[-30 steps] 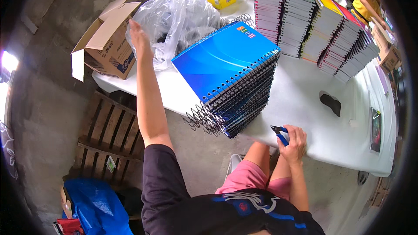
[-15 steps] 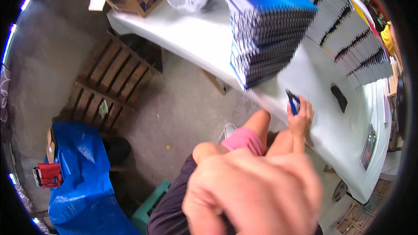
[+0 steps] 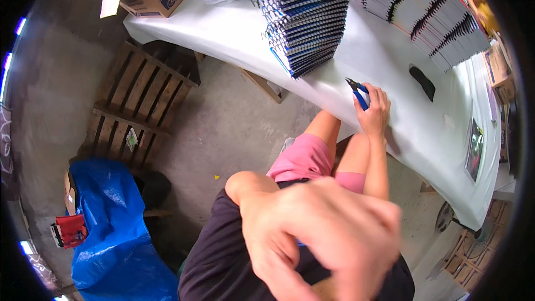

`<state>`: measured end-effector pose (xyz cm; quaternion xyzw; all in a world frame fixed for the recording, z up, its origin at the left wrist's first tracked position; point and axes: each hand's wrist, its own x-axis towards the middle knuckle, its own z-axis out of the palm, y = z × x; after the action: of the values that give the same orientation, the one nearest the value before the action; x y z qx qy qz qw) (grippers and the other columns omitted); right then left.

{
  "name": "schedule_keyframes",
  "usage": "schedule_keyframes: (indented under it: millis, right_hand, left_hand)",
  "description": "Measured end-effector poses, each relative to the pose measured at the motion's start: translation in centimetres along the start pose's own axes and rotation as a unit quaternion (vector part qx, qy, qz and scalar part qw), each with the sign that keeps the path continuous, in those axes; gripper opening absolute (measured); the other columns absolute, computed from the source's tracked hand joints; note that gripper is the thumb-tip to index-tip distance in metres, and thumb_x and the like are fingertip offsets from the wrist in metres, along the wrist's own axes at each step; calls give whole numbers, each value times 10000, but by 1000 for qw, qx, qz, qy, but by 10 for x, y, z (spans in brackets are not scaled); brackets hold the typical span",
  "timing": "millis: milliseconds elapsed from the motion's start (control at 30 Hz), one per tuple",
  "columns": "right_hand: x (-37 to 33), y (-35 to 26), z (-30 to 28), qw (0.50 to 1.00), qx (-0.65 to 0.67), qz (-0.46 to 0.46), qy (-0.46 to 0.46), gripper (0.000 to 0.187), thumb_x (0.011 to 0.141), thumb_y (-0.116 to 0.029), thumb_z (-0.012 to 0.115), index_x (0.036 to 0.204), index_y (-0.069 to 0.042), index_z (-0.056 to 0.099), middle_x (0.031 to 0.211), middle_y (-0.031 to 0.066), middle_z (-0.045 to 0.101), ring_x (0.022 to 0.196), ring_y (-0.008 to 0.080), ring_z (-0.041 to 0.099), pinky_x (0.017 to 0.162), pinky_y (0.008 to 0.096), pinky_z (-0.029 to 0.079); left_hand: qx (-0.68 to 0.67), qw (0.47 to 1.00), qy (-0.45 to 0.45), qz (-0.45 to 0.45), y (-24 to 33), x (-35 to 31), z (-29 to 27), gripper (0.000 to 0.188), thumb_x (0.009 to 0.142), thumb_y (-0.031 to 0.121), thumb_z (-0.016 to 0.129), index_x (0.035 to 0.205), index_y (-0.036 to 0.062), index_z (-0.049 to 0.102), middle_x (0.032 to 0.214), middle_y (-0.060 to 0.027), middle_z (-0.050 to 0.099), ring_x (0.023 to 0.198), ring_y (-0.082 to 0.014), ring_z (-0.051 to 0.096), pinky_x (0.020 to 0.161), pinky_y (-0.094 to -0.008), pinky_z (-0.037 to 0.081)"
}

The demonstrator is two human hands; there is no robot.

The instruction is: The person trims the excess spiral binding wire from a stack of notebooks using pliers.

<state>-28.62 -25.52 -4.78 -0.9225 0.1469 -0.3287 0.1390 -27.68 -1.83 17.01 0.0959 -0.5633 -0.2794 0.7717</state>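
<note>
Pliers [image 3: 363,100] with blue handles and a dark metal nose sit gripped in our right hand [image 3: 375,113] by the near edge of the white-covered bench [image 3: 390,72], near a tall stack of wire-bound notebooks [image 3: 309,22]. Our left hand [image 3: 340,226] is blurred; we cannot tell its grip.

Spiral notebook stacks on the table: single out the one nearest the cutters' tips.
The blue-edged stack, standing apart, left of the other stacks. Its base is close to the cutters in the right hand; the others stand farther off.
</note>
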Motion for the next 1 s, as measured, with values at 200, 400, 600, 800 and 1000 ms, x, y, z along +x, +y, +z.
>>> schedule_keyframes:
  millis: [200,400,600,800,1000]
  right_hand:
    - [7,-14,-15,989,103,103,-24,363,750,-219,693,1082,-112,592,949,78,605,913,283,569,799,412,433]
    - [30,-96,-22,993,117,-8,-8,429,704,-211,722,1108,-149,591,993,44,581,928,240,559,852,419,372]
    - [49,-113,-5,995,98,-21,13,553,640,-187,766,1154,-163,562,1039,43,551,999,223,525,898,408,315]
    - [56,-120,-4,997,71,-27,15,537,636,-177,759,1142,-166,580,1024,46,559,987,234,533,899,397,335]
    - [60,-121,-4,996,82,-28,8,544,630,-185,767,1138,-163,572,1024,53,555,966,239,537,872,400,345]
  left_hand:
    - [452,838,301,47,-9,-62,-71,287,799,17,652,1068,36,554,1026,-74,550,916,-138,528,738,-248,417]
    - [493,724,463,-135,-39,-87,-160,641,825,104,693,1361,22,352,1233,-115,489,1088,-171,508,900,-287,452]
    - [518,705,480,-59,-50,-74,-179,320,891,124,623,1163,-30,553,999,-62,629,884,-105,591,813,-241,473]
    - [395,769,501,-25,-47,-79,-187,284,911,105,587,1156,-34,559,1027,-71,633,878,-108,600,803,-239,481]
    - [409,775,481,-31,-45,-79,-188,305,912,111,587,1176,-35,544,1029,-79,629,885,-116,597,822,-259,479]
